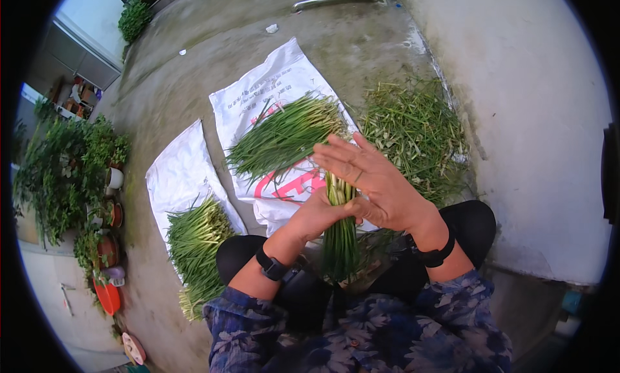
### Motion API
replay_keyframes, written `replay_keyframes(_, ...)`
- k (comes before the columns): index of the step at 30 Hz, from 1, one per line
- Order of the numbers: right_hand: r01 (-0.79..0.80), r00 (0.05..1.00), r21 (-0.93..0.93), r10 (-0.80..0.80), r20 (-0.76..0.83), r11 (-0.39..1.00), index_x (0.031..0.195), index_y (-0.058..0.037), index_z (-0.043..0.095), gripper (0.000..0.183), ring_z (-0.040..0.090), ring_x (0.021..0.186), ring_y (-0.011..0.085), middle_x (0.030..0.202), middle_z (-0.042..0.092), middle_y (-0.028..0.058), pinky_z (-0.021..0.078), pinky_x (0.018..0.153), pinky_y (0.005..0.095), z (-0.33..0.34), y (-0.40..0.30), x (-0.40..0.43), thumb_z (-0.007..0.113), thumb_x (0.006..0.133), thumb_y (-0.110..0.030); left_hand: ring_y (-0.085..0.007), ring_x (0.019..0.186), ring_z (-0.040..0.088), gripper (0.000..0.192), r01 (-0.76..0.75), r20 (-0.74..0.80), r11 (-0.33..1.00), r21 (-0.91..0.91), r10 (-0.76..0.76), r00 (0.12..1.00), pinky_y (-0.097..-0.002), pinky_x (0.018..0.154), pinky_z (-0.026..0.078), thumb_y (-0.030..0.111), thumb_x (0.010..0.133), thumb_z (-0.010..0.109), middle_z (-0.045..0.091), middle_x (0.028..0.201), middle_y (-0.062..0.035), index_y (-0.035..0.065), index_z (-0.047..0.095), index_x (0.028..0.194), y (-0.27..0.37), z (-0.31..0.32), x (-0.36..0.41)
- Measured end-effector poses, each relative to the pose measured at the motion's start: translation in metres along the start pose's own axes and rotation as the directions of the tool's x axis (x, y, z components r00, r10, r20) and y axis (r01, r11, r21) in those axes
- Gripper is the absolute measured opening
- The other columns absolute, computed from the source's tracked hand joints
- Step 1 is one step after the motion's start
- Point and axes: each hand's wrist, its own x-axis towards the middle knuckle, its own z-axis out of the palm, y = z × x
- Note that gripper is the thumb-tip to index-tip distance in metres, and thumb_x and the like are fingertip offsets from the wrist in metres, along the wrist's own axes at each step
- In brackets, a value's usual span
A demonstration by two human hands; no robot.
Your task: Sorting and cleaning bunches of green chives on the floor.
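Observation:
Upright between my knees is a bundle of garlic chives (340, 252), its pale stem ends up and its green leaves hanging down. My left hand (317, 213) is wrapped around the middle of it. My right hand (373, 181) is spread flat beside and over the stem ends, its fingers extended and its thumb close to the bundle; whether the palm touches the stems is hidden. Just beyond my hands, a pile of chives (286, 135) rests on a white woven sack (261, 82) that bears printing.
A second chive pile (198, 232) covers part of another white sack (177, 164) at left. Loose trimmed leaves (411, 135) are heaped by the white wall (523, 131). Potted plants (63, 169) and a red basin (106, 295) line the far left.

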Motion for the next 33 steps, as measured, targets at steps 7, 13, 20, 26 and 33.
replay_keyframes(7,-0.087,0.706,0.627,0.492,-0.510,0.775,0.134,0.0007,0.039,0.054,0.046,0.120,0.0226,0.126,0.051,0.0160,0.0324,0.103,0.0347,-0.010,0.007,-0.017,0.045,0.097,-0.039,-0.0147,0.066,0.049,0.027,-0.445,-0.452,0.680,-0.582,0.184,0.873,-0.0398,0.076,0.047,0.036,0.092,0.055,0.043,0.067,0.0033,0.0140,0.046,0.080,0.029,-0.081,-0.005)
replay_keyframes(13,-0.089,0.446,0.667,0.628,-0.637,0.740,0.091,-0.0011,0.062,0.023,0.049,0.064,0.0064,0.069,0.055,-0.0005,0.0407,0.062,0.0217,-0.019,0.014,-0.032,0.052,0.096,-0.021,-0.0147,0.064,0.047,0.033,-0.704,-0.687,0.382,-0.599,0.208,0.697,-0.0356,0.074,0.042,0.036,0.090,0.059,0.045,0.063,0.0035,0.0123,0.047,0.071,0.032,-0.121,-0.029)
replay_keyframes(20,-0.034,0.403,0.651,0.606,-0.686,0.759,0.074,-0.0056,0.052,0.030,0.042,0.060,0.0057,0.066,0.048,-0.0017,0.0358,0.057,0.0212,-0.018,0.006,-0.028,0.050,0.097,-0.025,-0.0165,0.065,0.047,0.037,-0.796,-0.778,0.160,-0.583,0.171,0.604,-0.0363,0.074,0.043,0.037,0.090,0.057,0.046,0.061,0.0011,0.0101,0.046,0.067,0.026,-0.140,-0.042)
replay_keyframes(26,0.000,0.465,0.574,0.508,-0.725,0.819,0.082,-0.0040,0.050,0.022,0.042,0.064,0.0081,0.074,0.047,0.0010,0.0365,0.058,0.0230,-0.017,0.004,-0.032,0.047,0.098,-0.020,-0.0203,0.066,0.045,0.049,-0.803,-0.809,0.129,-0.582,0.012,0.588,-0.0373,0.077,0.043,0.046,0.093,0.047,0.044,0.062,-0.0045,0.0076,0.044,0.063,0.021,-0.149,-0.037)
replay_keyframes(33,-0.174,0.824,-0.029,0.130,-0.551,0.984,0.095,-0.0075,0.063,0.023,0.053,0.078,0.0239,0.088,0.056,0.0064,0.0437,0.068,0.0339,0.006,-0.020,-0.006,0.070,0.073,-0.003,-0.0211,0.068,0.049,0.048,-0.789,-0.799,0.195,-0.582,0.042,0.600,-0.0389,0.078,0.044,0.048,0.091,0.048,0.047,0.064,-0.0037,0.0081,0.044,0.065,0.015,-0.137,-0.029)
